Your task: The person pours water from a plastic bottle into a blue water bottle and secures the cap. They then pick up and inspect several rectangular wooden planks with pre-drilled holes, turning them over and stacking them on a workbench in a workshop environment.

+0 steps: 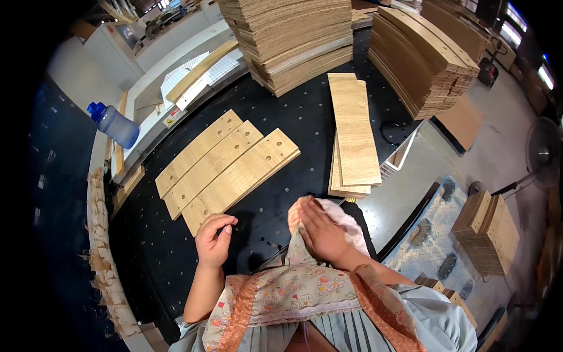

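My left hand (214, 242) hovers near the front edge of the black table, its fingers curled in and the thumb beside them; nothing shows in it. Just beyond it lie three overlapping wooden boards (226, 164) with drilled holes, fanned out at a slant. My right hand (322, 230) rests with fingers stretched out flat on a crumpled pinkish-white cloth (353, 229) at the table's front edge. Past that hand, more light wooden boards (355, 135) lie stacked unevenly. The cloth's underside and part of its extent are hidden by the hand.
A tall stack of boards (293, 44) stands at the back, with another stack (419, 64) to its right. A blue-capped bottle (115, 125) is on the machine ledge at left. At right are a bundle of boards (487, 232) and a fan (542, 154).
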The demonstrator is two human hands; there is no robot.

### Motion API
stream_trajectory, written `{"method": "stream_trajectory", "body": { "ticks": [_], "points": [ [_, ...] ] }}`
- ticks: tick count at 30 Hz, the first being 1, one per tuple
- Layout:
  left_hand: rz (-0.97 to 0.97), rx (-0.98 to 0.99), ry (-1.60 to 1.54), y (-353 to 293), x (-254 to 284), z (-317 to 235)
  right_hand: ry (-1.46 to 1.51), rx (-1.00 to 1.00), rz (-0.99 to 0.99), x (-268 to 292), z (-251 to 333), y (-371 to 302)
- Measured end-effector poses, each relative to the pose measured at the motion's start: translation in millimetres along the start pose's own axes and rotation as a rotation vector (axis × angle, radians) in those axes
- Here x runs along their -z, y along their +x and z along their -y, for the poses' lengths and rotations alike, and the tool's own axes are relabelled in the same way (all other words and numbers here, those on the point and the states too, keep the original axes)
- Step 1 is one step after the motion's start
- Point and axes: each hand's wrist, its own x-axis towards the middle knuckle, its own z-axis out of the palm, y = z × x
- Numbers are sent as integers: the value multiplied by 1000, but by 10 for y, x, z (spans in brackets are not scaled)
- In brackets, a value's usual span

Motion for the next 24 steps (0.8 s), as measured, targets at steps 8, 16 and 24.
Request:
{"method": "stream_trajectory", "body": {
  "ticks": [8,16,24],
  "points": [
    [-196,244,-228,-220,29,184,-70,128,-14,-188,-34,299],
    [-22,92,-163,6,-81,170,305,214,-99,-10,-102,39],
    [-153,255,-224,-445,6,322,305,106,-198,271,-175,236]
  ]
}}
